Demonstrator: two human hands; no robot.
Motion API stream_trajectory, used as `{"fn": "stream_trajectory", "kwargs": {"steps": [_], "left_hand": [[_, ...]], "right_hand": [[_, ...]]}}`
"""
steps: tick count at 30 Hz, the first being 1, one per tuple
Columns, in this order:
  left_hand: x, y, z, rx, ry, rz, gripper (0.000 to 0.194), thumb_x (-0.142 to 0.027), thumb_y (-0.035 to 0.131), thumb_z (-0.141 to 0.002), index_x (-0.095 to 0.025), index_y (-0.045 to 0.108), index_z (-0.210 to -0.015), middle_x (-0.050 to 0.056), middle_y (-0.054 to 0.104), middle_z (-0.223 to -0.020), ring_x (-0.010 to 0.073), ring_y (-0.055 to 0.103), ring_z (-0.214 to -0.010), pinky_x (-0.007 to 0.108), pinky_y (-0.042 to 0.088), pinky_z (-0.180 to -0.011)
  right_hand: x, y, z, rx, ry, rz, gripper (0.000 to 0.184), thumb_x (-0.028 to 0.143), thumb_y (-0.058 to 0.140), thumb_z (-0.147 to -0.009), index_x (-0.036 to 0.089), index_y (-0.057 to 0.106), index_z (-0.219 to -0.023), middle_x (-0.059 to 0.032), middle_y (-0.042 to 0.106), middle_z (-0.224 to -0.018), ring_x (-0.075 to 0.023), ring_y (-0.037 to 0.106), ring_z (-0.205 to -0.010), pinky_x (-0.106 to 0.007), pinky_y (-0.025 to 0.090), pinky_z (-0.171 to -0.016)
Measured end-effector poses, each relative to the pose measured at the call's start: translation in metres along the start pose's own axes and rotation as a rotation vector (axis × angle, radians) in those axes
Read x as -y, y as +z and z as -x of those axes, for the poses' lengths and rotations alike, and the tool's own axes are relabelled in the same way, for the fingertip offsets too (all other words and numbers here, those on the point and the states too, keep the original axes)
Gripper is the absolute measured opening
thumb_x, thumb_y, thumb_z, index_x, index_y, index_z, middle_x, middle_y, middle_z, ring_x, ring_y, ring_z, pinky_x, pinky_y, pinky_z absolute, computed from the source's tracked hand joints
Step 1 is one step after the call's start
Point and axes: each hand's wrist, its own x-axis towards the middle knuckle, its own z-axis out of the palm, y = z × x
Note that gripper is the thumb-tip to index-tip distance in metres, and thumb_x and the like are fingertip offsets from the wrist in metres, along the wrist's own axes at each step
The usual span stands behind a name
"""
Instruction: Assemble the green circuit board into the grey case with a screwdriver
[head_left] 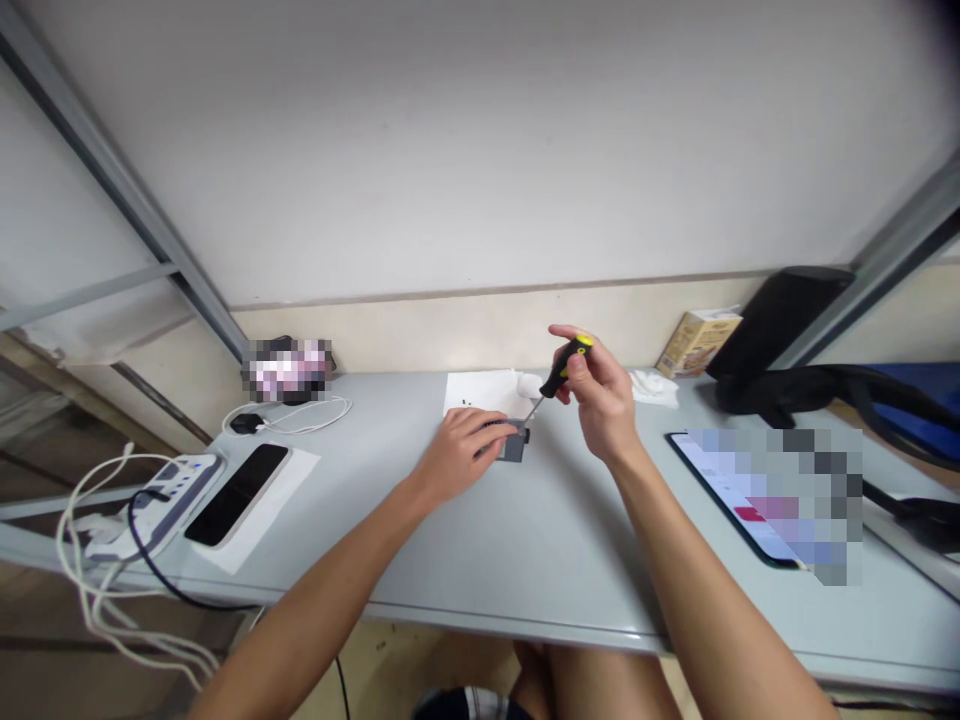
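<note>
In the head view, my right hand (604,408) is closed around the black and yellow handle of a screwdriver (556,378). The shaft slants down to the left, its tip at the upper right part of a small dark grey box-shaped device (513,449). My left hand (461,448) lies over the device's left side and holds it on the table, hiding much of it. Behind it is a sheet of white paper (474,386) with several tiny dark pieces, perhaps screws. A white rounded object (530,386) is beside the paper, partly behind the screwdriver.
On the grey table (480,560), a phone (238,494) and a power strip (161,505) with cables lie left. A tablet (739,505) lies right. A carton (699,343), crumpled white tissue (654,388) and a black stand (780,320) are at the back right.
</note>
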Motion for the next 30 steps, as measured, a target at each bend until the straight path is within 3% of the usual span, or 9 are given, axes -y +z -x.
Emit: {"fn": "stream_trajectory", "kwargs": {"steps": [7, 17, 24, 30], "left_hand": [[0.0, 0.003, 0.001, 0.021, -0.023, 0.028, 0.027, -0.022, 0.048, -0.107, -0.028, 0.072, -0.118, 0.006, 0.074, -0.126, 0.0217, 0.067, -0.112, 0.044, 0.047, -0.104], [-0.003, 0.002, -0.001, 0.018, -0.023, 0.033, 0.024, -0.019, 0.049, -0.107, -0.025, 0.071, -0.116, 0.005, 0.075, -0.124, 0.0194, 0.067, -0.109, 0.04, 0.046, -0.104], [-0.003, 0.002, -0.002, 0.036, -0.037, 0.025, 0.026, -0.021, 0.049, -0.107, -0.026, 0.071, -0.118, 0.005, 0.075, -0.124, 0.0196, 0.067, -0.11, 0.04, 0.046, -0.104], [-0.005, 0.0, -0.002, 0.05, -0.041, 0.012, 0.026, -0.022, 0.047, -0.108, -0.026, 0.07, -0.12, 0.006, 0.075, -0.122, 0.0196, 0.066, -0.109, 0.039, 0.045, -0.103]], "right_hand": [[0.004, -0.005, -0.003, 0.078, 0.073, -0.085, 0.057, 0.064, 0.066, -0.091, 0.025, 0.066, -0.133, -0.0035, 0.067, -0.092, -0.0146, 0.05, -0.065, -0.031, 0.044, -0.058], [0.007, -0.008, -0.001, 0.245, 0.054, -0.068, 0.044, 0.062, 0.063, -0.095, 0.028, 0.067, -0.122, -0.0055, 0.069, -0.097, -0.0186, 0.058, -0.076, -0.035, 0.048, -0.069], [-0.001, 0.002, -0.002, -0.021, 0.063, -0.056, 0.04, 0.058, 0.075, -0.087, 0.028, 0.064, -0.112, -0.002, 0.061, -0.09, -0.0162, 0.054, -0.072, -0.03, 0.044, -0.06], [-0.029, -0.006, -0.007, -0.234, 0.087, 0.102, 0.039, 0.062, 0.068, -0.089, 0.025, 0.055, -0.094, 0.0043, 0.044, -0.077, -0.0117, 0.041, -0.061, -0.025, 0.035, -0.053]]}}
